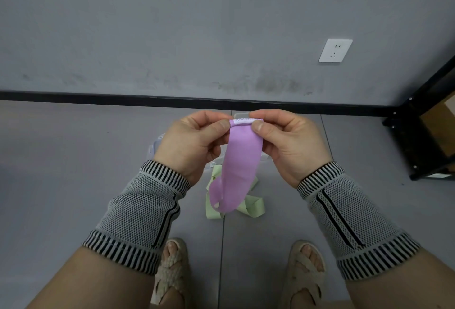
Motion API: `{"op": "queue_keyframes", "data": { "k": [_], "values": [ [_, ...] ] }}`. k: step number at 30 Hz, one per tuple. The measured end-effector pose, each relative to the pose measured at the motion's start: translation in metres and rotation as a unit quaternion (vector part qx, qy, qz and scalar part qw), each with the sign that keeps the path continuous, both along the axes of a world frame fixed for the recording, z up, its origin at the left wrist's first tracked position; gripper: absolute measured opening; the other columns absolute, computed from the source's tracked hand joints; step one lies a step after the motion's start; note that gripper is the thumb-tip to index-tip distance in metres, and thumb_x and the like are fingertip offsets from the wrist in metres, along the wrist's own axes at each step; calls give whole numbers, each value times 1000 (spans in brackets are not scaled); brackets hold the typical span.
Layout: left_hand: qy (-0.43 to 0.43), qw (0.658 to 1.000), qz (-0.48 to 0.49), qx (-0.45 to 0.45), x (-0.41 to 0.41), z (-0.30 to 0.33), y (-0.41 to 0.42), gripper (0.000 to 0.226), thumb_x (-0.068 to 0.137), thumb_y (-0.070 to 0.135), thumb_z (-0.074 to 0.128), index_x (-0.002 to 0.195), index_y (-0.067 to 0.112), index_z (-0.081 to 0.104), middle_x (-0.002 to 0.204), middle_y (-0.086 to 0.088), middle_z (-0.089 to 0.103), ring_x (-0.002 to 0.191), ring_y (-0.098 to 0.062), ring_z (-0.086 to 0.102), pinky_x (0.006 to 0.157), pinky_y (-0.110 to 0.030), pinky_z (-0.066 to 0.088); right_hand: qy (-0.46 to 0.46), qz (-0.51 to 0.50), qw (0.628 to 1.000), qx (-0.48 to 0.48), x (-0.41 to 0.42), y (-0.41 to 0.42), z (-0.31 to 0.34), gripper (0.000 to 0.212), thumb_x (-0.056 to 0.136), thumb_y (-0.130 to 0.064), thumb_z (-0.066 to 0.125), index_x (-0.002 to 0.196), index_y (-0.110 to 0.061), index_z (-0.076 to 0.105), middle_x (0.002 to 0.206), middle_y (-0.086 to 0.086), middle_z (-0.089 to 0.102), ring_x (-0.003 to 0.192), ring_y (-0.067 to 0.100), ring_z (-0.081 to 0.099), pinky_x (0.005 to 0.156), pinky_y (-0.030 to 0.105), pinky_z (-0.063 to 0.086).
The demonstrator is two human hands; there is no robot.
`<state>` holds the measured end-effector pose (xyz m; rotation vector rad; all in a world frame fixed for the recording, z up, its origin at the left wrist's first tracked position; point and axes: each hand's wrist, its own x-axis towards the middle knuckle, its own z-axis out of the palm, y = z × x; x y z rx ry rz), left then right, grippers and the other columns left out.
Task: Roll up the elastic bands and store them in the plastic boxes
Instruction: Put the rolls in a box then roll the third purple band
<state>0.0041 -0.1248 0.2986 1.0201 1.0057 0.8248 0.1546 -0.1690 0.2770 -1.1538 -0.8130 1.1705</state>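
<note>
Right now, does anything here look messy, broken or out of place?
Only the green band: it lies loose and tangled on the floor, not rolled or boxed. The purple band hangs unrolled, its top edge pinched by the left hand and right hand. Nothing looks damaged.

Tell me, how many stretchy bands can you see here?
2. A purple band hangs from both hands, its top edge pinched by the left hand and right hand. A green band lies on the floor beneath it. More may be hidden behind the hands.
</note>
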Motion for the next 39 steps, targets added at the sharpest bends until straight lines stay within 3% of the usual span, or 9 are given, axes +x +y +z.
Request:
{"op": "queue_keyframes", "data": {
  "k": [3,6,11,16,21,29,33,39],
  "values": [
    [1,1000,14,11,2,0,-1,17,87,2,58,74,13,61,58,4,63,51,-5,55,52,-20,35,-14,0,1000,1,-1,-1,1,17,85,4,61,84,-11,68,74,4,71,73,17,66,71,34,55],
    [10,999,32,25,5,-1,-2,19,87,0,57,73,12,62,59,4,64,50,-5,56,53,-22,32,-91,-28,995,7,-2,-1,0,19,84,2,63,81,-16,69,76,5,71,71,16,66,69,35,55],
    [16,999,36,17,8,-1,-4,15,87,6,56,76,11,64,62,1,63,53,-7,56,56,-23,34,-177,-61,982,20,-1,-1,0,21,84,0,66,81,-21,69,81,10,71,74,15,64,77,39,56],
    [73,994,39,78,5,-6,-2,12,82,1,65,77,10,63,58,4,60,49,-4,52,46,-16,37,-187,-44,981,22,-3,-2,-1,26,83,2,65,83,-23,69,88,14,71,83,26,67,83,47,56],
    [74,991,49,98,4,-5,-2,13,81,-3,65,77,9,63,63,-1,59,45,0,50,47,-11,40,-188,-33,982,5,-3,-2,-1,16,83,-10,70,82,-26,71,85,11,72,84,27,70,81,48,57],
    [81,994,22,65,8,-5,-3,8,83,6,65,88,12,68,68,2,64,54,-5,55,49,-15,39,-183,-49,982,18,-3,-2,0,21,80,-3,71,75,-24,70,77,3,72,73,14,67,74,35,58],
    [83,992,19,93,7,-2,-5,8,84,-1,62,85,6,66,58,6,64,45,2,54,46,-9,40,-164,-32,986,17,-3,-1,-2,23,81,0,69,76,-23,69,78,1,72,76,14,68,72,31,56],
    [84,991,22,101,6,-2,-5,13,83,-4,62,82,9,65,64,-1,62,43,2,51,46,-9,39,-171,-12,985,11,-4,-1,-3,16,83,-5,68,79,-20,70,83,11,73,78,21,69,79,45,58]
  ]
}}
